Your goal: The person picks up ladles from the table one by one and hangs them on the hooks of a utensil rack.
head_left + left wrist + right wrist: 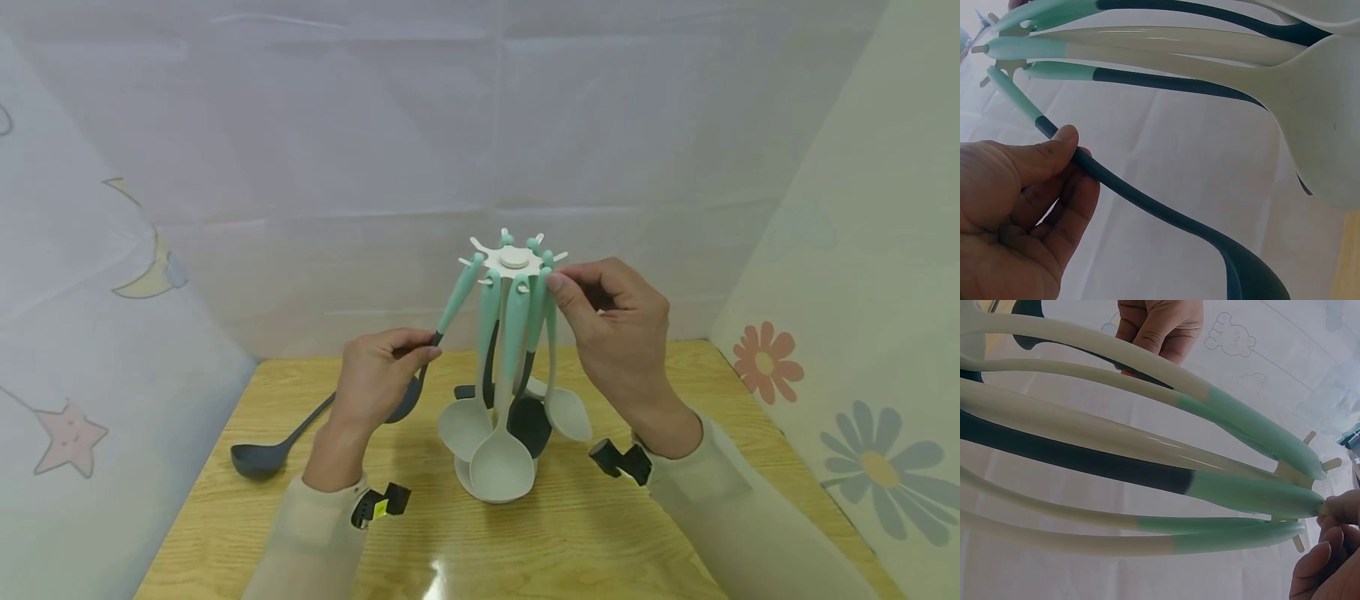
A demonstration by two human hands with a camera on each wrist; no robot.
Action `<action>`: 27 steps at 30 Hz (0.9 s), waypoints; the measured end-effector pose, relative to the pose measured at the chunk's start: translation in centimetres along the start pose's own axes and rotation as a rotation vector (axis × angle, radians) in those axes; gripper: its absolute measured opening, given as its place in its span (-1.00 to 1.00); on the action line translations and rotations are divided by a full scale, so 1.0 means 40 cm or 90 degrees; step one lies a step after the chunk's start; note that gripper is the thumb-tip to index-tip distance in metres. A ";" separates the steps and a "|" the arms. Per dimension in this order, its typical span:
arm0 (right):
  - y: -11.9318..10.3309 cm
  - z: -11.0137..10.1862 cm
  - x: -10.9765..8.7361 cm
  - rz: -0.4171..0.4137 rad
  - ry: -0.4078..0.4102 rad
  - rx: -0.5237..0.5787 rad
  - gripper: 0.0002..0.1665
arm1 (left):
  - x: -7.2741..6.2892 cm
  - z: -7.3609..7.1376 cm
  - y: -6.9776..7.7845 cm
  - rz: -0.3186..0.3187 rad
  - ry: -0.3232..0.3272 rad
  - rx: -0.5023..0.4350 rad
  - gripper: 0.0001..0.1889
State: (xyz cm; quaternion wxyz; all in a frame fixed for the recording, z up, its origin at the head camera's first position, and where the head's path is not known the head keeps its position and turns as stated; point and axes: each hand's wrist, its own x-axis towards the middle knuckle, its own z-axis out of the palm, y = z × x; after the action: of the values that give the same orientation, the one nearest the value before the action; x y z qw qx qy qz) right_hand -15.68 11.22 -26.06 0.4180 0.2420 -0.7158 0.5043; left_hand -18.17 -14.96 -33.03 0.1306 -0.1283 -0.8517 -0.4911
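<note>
A white utensil rack [513, 260] stands upright, its hooks carrying several mint-handled utensils. My left hand [375, 375] pinches the dark shaft of a ladle [1147, 203] between thumb and fingers. That ladle's mint handle [459, 296] slants outward, its top end at a left hook. On the other side, my right hand [618, 321] pinches the top end of a mint handle [1254, 497] with a dark shaft, right at the rack's rim. Its dark head [531, 425] hangs lower down, partly covered by a pale ladle [502, 467] at the front.
Another dark ladle [262, 458] lies on the wooden table [600, 533] at the left, its shaft passing behind my left hand. Pale utensils, including a spoon [567, 412], hang around the rack. Cloth-covered walls [375, 167] enclose the back and sides.
</note>
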 end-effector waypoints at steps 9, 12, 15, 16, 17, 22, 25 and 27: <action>0.000 0.003 0.000 0.009 0.006 0.004 -0.95 | 0.013 0.031 -0.007 0.014 -0.032 -0.042 -0.81; -0.002 0.003 0.002 0.025 0.001 0.006 -0.98 | 0.010 0.042 -0.006 0.006 -0.045 -0.054 -0.78; -0.001 0.003 0.004 0.042 -0.009 0.007 -0.94 | 0.005 0.049 -0.004 -0.004 -0.054 -0.055 -0.76; -0.001 0.003 0.004 0.046 -0.011 0.007 -0.93 | 0.003 0.050 -0.004 -0.006 -0.057 -0.056 -0.75; -0.001 0.004 0.004 0.048 -0.013 0.008 -0.93 | 0.001 0.052 -0.003 -0.007 -0.059 -0.055 -0.75; 0.000 0.007 0.006 0.040 -0.012 -0.004 -0.92 | -0.005 0.055 0.001 -0.012 -0.072 -0.048 -0.74; 0.005 0.005 0.008 0.025 -0.015 -0.013 -0.91 | -0.009 0.056 0.003 -0.019 -0.074 -0.044 -0.74; 0.007 0.005 0.009 0.017 -0.016 -0.016 -0.91 | -0.010 0.058 0.002 -0.017 -0.071 -0.040 -0.73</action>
State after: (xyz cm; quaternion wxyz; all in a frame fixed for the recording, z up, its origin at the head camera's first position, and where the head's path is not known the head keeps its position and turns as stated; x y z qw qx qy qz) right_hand -16.16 11.19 -25.93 0.4053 0.2332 -0.7306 0.4976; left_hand -17.97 -12.95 -34.22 0.0722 -0.1483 -0.8434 -0.5113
